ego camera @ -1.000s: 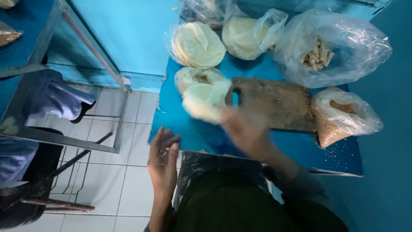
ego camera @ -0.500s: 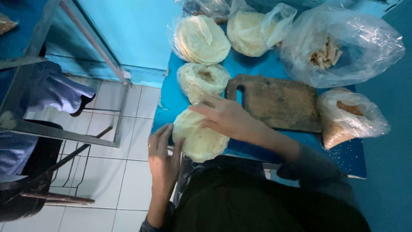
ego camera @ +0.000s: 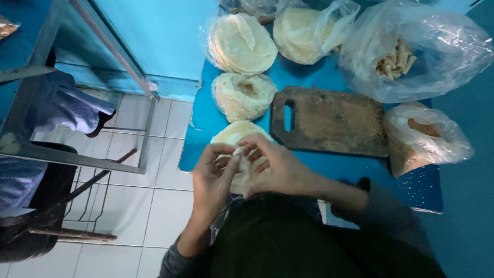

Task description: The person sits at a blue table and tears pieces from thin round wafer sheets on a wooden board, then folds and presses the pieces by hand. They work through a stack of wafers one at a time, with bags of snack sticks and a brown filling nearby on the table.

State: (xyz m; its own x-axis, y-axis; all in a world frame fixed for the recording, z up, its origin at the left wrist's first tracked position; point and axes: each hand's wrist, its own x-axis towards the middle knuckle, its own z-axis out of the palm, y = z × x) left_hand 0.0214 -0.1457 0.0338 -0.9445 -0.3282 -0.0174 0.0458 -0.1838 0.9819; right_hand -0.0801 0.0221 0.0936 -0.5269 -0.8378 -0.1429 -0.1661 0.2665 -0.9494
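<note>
Both hands meet at the near edge of the blue surface (ego camera: 206, 123), over a stack of thin pale wrappers (ego camera: 237, 138), round dough sheets in clear plastic. The left hand (ego camera: 215, 181) pinches at the near rim of the stack with its fingertips, and the right hand (ego camera: 271, 166) curls over the top, fingers pressing into the same spot. Both grips look closed lightly on the wrapper stack or its plastic; which of the two the fingers actually hold cannot be told. The step in hand seems to be working one thin sheet or the plastic free from the rest. That calls for a fine pinch at the edge and a slow peel, since sheets like these would likely tear or cling together.

Just right of the hands lies a dark, worn wooden cutting board (ego camera: 332, 121) with a handle slot, bare on top and within easy reach. Beyond the hands, a second pile of wrappers, crumpled in plastic (ego camera: 244, 96), sits next to the board's left end. To the right of the board stands a small bag of brownish crumbs (ego camera: 423, 140). At the far edge are two more stacks of round sheets (ego camera: 243, 43) and (ego camera: 298, 34), and a large clear bag of short pale sticks (ego camera: 411, 51). The bags crowd the far side. On the left, over the tiled floor (ego camera: 134, 180), stands a metal frame (ego camera: 77, 154).
</note>
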